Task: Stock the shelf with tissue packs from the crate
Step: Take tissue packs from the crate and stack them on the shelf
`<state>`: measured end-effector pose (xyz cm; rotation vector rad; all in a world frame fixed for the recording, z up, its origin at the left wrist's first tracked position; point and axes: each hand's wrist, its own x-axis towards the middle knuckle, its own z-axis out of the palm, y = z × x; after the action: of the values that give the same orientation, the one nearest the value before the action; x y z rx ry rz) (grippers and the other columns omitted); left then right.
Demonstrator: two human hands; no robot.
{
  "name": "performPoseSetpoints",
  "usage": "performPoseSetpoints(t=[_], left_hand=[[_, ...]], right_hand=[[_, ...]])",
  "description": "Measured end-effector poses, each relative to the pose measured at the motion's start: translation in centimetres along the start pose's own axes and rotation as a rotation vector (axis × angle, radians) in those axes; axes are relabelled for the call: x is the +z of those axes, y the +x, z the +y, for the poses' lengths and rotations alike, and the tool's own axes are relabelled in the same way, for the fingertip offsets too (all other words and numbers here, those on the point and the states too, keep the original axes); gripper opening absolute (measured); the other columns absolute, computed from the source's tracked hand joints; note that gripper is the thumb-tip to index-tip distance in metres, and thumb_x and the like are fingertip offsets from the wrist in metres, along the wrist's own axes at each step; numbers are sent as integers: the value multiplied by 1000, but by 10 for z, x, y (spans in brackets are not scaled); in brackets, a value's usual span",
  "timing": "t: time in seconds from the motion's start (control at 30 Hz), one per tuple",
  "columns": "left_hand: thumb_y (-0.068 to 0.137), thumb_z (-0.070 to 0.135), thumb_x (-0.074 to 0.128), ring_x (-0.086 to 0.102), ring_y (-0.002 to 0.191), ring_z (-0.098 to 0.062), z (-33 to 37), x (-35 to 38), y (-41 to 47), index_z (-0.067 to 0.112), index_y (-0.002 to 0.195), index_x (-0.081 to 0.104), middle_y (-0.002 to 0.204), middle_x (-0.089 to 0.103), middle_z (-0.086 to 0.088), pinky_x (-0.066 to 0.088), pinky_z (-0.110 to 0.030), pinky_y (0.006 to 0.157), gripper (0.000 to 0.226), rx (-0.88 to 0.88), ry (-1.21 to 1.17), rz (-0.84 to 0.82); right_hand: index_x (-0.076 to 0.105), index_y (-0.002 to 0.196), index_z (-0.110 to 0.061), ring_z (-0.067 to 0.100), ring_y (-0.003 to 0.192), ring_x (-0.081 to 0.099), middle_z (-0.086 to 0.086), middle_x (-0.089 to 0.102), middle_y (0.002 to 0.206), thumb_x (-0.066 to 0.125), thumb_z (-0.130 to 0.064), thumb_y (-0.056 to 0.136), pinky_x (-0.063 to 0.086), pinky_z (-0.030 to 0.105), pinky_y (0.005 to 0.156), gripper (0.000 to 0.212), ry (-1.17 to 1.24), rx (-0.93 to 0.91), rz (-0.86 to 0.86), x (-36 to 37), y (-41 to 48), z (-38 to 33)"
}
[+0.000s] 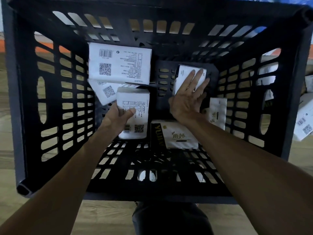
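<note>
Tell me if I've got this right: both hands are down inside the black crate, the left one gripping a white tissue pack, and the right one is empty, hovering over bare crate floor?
Not quite. The head view shows the right hand isn't over bare floor: it lies spread on another white tissue pack. The rest holds: both hands are inside the black crate, and the left hand grips a white tissue pack.

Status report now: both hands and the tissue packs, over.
Left hand grips one tissue pack. Right hand flat on another pack, no grip yet. Both inside crate. Nothing blocking.
</note>
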<state>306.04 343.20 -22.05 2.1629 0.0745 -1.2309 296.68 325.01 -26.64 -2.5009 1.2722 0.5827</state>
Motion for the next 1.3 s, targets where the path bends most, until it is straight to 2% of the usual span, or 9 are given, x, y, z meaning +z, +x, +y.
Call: performPoseSetpoints(t=[0.1, 0.2, 0.27, 0.37, 0.5, 0.67, 0.87, 1.1, 1.3], left_hand=[[95, 21, 58, 57, 74, -7, 3, 1, -5, -1, 114, 54, 92, 62, -11, 47, -17, 63, 30, 5, -41, -14], [96, 16, 56, 54, 58, 6, 10, 1, -16, 8, 86, 52, 72, 52, 1, 44, -9, 57, 13, 10, -76, 39], [96, 17, 56, 52, 60, 1, 13, -4, -25, 19, 73, 42, 68, 48, 5, 41, -6, 52, 27, 35, -60, 67], [95, 26, 57, 54, 73, -7, 28, -17, -49, 26, 70, 40, 76, 57, 7, 46, -22, 60, 31, 36, -48, 59], [96, 31, 57, 49, 71, -14, 61, -37, -94, 22, 72, 39, 71, 48, 4, 42, -26, 60, 31, 40, -16, 46], [97, 31, 53, 57, 79, -20, 125, -69, -169, 14, 91, 50, 86, 59, -5, 47, -31, 64, 19, 133, 49, -33], [92, 28, 62, 64, 96, -27, 228, -115, -263, 6, 120, 55, 109, 66, -10, 55, -42, 81, 37, 262, 91, -6], [89, 36, 63, 54, 106, -30, 341, -168, -370, 6, 121, 48, 115, 57, -12, 46, -41, 89, 47, 548, 704, 153], [95, 31, 55, 42, 127, -27, 432, -191, -491, 8, 142, 28, 139, 42, -10, 36, -32, 97, 60, 774, 943, 183]], right_hand=[[-1, 150, 6, 53, 141, 9, 27, -2, 158, 57, -16, 86, 40, 55, 100, 89, 14, -23, 60, 1, 0, 2], [7, 149, 6, 53, 138, 20, 26, 9, 158, 65, -13, 81, 45, 55, 94, 90, -33, -125, 77, 3, -6, 10], [11, 149, 6, 52, 137, 25, 26, 13, 157, 67, -13, 79, 45, 56, 93, 90, -49, -173, 73, -4, -14, 10], [8, 150, 4, 51, 140, 18, 24, 8, 159, 58, -9, 84, 41, 56, 98, 84, -69, -220, 72, -30, -29, 11], [-4, 150, 1, 49, 143, 7, 21, -6, 160, 50, -9, 88, 34, 56, 106, 83, -116, -245, 62, -92, -58, 18], [-7, 150, 2, 50, 143, 6, 21, -8, 160, 56, -13, 89, 31, 57, 108, 89, -174, -201, 67, -200, -100, 28], [-18, 148, 2, 50, 143, -10, 21, -24, 156, 50, -7, 92, 19, 59, 113, 88, -159, -200, 87, -335, -151, 37], [-24, 144, 5, 52, 142, -9, 24, -26, 154, 44, -7, 92, 25, 57, 111, 87, -224, -215, 142, -485, -221, 42], [-18, 147, 3, 50, 143, -6, 23, -23, 156, 44, -12, 94, 23, 58, 111, 83, -225, -236, 218, -602, -293, 51]])
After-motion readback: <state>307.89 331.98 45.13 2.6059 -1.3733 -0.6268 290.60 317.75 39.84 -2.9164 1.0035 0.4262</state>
